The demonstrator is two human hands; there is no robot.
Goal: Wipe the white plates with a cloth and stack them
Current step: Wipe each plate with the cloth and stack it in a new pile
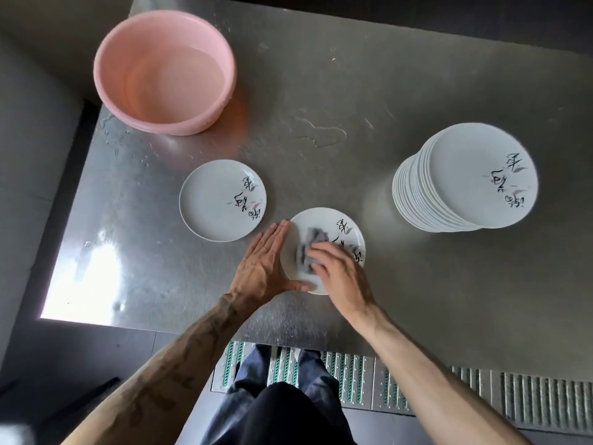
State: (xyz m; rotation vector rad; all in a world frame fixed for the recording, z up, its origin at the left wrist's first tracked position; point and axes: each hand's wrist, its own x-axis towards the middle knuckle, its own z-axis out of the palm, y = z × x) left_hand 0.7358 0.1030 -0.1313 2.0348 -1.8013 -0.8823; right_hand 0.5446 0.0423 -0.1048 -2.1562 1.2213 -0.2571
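A white plate (321,221) with black brush writing lies on the steel table in front of me. My right hand (340,274) presses a crumpled grey cloth (308,248) onto its middle, fingers bent over the cloth. My left hand (264,261) lies flat against the plate's left rim, fingers straight, thumb along the near edge. A second single plate (211,203) lies just to the left of it. A tall stack of the same plates (462,178) stands at the right.
A pink plastic basin (167,72) holding water stands at the back left of the steel table (417,284). A puddle (324,133) and droplets wet the table's middle. The table's near edge runs just above my legs and a floor grate.
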